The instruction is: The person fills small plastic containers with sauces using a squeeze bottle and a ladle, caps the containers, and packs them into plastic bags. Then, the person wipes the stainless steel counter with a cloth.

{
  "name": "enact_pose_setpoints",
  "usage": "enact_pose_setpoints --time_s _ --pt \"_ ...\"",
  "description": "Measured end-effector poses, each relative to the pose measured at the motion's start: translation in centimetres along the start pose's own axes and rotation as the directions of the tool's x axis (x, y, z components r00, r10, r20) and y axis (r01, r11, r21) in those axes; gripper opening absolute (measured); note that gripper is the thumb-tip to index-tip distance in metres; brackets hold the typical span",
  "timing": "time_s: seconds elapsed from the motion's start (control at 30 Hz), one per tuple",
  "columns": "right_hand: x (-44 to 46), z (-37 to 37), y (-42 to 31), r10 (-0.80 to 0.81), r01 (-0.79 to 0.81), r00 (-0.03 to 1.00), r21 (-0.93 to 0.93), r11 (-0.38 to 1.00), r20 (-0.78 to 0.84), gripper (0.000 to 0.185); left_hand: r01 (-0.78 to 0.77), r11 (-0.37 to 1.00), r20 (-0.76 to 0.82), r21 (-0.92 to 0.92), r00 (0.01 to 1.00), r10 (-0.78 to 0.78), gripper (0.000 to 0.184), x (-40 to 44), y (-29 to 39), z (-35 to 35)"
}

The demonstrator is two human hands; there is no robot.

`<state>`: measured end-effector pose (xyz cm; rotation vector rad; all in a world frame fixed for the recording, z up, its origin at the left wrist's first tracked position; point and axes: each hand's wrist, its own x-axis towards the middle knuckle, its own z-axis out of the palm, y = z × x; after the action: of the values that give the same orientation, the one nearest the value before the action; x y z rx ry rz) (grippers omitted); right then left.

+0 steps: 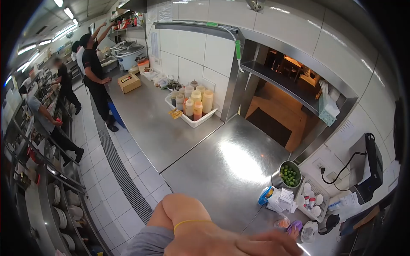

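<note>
My left forearm, with a yellow band at the wrist, crosses the bottom of the head view from a grey sleeve. My left hand (239,244) is very close to the camera, back side up. Its fingers reach out loosely to the right and are somewhat blurred, with nothing visible in them. Beyond the fingertips lies a purple item (295,226) beside an orange-red cup (282,222). Skin-coloured fingertips, perhaps of my right hand (293,233), touch the purple item; the rest is hidden. A clear plastic container (309,232) stands just right of it.
A steel pot of green limes (290,174), white packets (281,199) and a basket of cups (304,207) stand along the steel counter (200,162). A tray of squeeze bottles (194,123) and a cardboard box (129,82) sit farther off. Several co-workers stand at left.
</note>
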<state>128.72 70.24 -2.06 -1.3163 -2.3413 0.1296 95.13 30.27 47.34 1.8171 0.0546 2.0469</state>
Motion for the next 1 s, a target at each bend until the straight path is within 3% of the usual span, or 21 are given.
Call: enact_pose_setpoints --time_s 0.1,0.13,0.17,0.27,0.47,0.63,0.67,0.73,0.77,0.83,0.93,0.97,1.0 --pt "-0.1 0.1 0.4 0.006 -0.006 1.0 -0.007 1.0 0.009 0.06 -0.069 0.944 0.075 0.324 0.996 0.047 0.042 -0.5 1.2 -0.4" --pt "-0.1 0.2 0.6 0.02 -0.02 1.0 -0.003 1.0 0.019 0.06 -0.214 0.797 0.13 0.565 0.977 0.17 0.033 -0.6 1.2 -0.3" --pt "-0.1 0.2 0.5 0.016 -0.016 1.0 -0.004 1.0 0.023 0.06 -0.26 0.731 0.167 0.632 0.966 0.199 0.03 -0.5 1.4 -0.5" --pt "-0.3 0.2 0.4 0.042 -0.042 0.999 -0.015 0.999 0.028 0.061 -0.353 0.484 0.236 0.801 0.928 0.287 0.031 -0.5 1.5 -0.4" --pt "-0.2 0.3 0.8 0.043 -0.041 0.999 -0.069 0.997 0.024 0.061 -0.35 0.284 0.252 0.893 0.91 0.33 0.025 -1.0 1.6 0.7" --pt "-0.1 0.0 0.2 0.061 -0.06 0.997 -0.02 0.998 0.044 0.06 -0.353 0.225 0.292 0.908 0.919 0.263 0.02 -0.6 0.8 -0.2" --pt "1.2 -3.6 -4.5 0.26 -0.247 0.945 -0.088 0.965 0.199 0.061 -0.353 0.215 0.303 0.911 0.924 0.234 0.019 -0.4 0.6 -0.5" --pt "-0.1 0.5 0.5 0.056 -0.055 0.998 -0.04 0.998 0.029 0.057 -0.362 0.195 0.333 0.912 0.928 0.166 0.018 0.4 -0.2 -1.6" --pt "0.8 -4.3 -7.4 0.216 -0.202 0.973 -0.15 0.968 0.084 0.053 -0.369 0.19 0.349 0.91 0.928 0.132 0.018 0.9 -0.6 -2.1" --pt "0.2 -1.3 -2.2 0.089 -0.09 0.996 -0.046 0.995 -0.004 0.051 -0.378 0.183 0.37 0.908 0.926 0.077 0.018 1.9 -1.2 -3.1" --pt "0.3 3.4 3.8 0.014 0.006 0.991 0.144 0.989 -0.134 0.05 -0.368 0.276 0.351 0.888 0.93 0.11 0.018 2.1 -1.8 -4.7" --pt "0.1 1.2 1.5 -0.02 0.018 0.999 -0.048 0.999 -0.027 0.052 -0.355 0.362 0.296 0.862 0.932 0.211 0.018 1.8 -1.7 -5.0" --pt "0.1 -1.2 -0.8 -0.017 0.016 0.999 -0.045 0.999 -0.027 0.052 -0.259 0.48 0.203 0.838 0.965 0.165 0.024 1.4 -1.0 -4.9"
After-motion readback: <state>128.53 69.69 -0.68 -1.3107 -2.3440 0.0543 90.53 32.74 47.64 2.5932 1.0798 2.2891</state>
